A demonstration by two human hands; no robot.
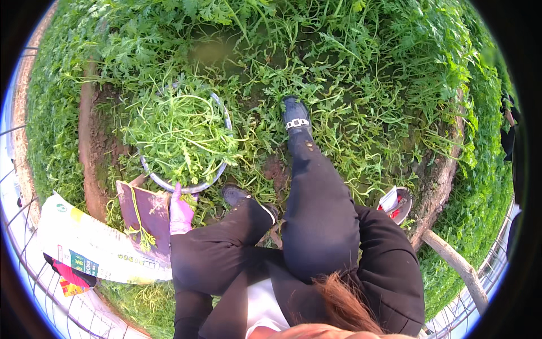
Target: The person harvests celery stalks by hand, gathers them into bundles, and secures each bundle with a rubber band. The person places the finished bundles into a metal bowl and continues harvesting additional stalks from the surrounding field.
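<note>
My left hand point(181, 214), in a pink glove, is at the near rim of a round basin point(220, 171), thumb up against the rim and the fingers partly hidden below it. Cut leafy greens point(182, 131) with long pale stems heap over the basin and hide most of its inside. Just left of the hand stands a brown board point(146, 216) with a stray green sprig point(146, 237) draped on it. My right hand is out of view; the right sleeve point(391, 258) bends down beside my thigh.
Leafy plants point(351, 76) grow around my black boot point(296, 116). A white printed sack point(97, 243) lies at left. Soil ridges point(91, 161) border the bed. At right are a shoe point(398, 205), a wooden pole point(457, 258) and part of another person point(510, 131).
</note>
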